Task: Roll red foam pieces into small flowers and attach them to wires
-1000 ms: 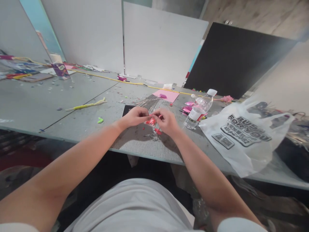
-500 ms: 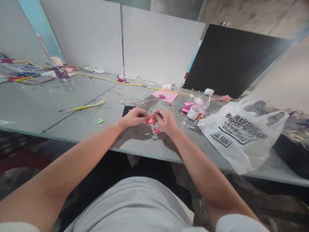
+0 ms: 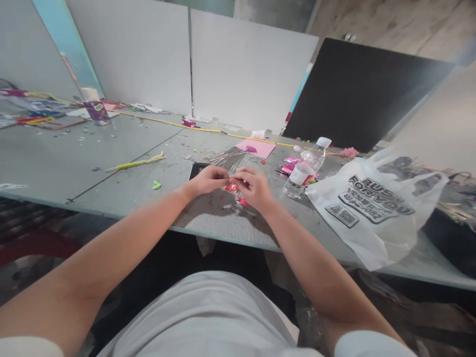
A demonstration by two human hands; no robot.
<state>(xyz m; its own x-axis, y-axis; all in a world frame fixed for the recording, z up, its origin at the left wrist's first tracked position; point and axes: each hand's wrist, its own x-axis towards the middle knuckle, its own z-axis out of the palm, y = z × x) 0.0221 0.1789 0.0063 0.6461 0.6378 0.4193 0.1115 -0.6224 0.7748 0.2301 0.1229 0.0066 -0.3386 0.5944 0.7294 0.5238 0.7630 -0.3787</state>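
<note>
Near the front of the grey table, my left hand (image 3: 211, 179) and my right hand (image 3: 253, 187) meet, fingertips pinched together. Whatever lies between the fingertips is too small and covered to name. Just under them is a shiny red piece (image 3: 232, 188), partly hidden by the fingers, that looks wrapped in clear film. A smaller red piece (image 3: 243, 202) rests closer to me beside a clear plastic item (image 3: 237, 209). Behind my left hand a flat black item (image 3: 197, 170) shows in part. A bundle of thin wire stems (image 3: 227, 159) lies beyond the hands.
A clear bottle (image 3: 300, 174) with a white cap and a white plastic bag (image 3: 372, 213) stand to the right. Pink paper (image 3: 264, 148) lies behind the stems. On the left are a yellow-green twisted strip (image 3: 139, 162) and a green bit (image 3: 156, 185). White panels (image 3: 253, 69) rise behind.
My right fingers have shifted slightly up and left, closing over toward my left fingertips. Less of the red piece shows between the hands, and it now appears below them.
</note>
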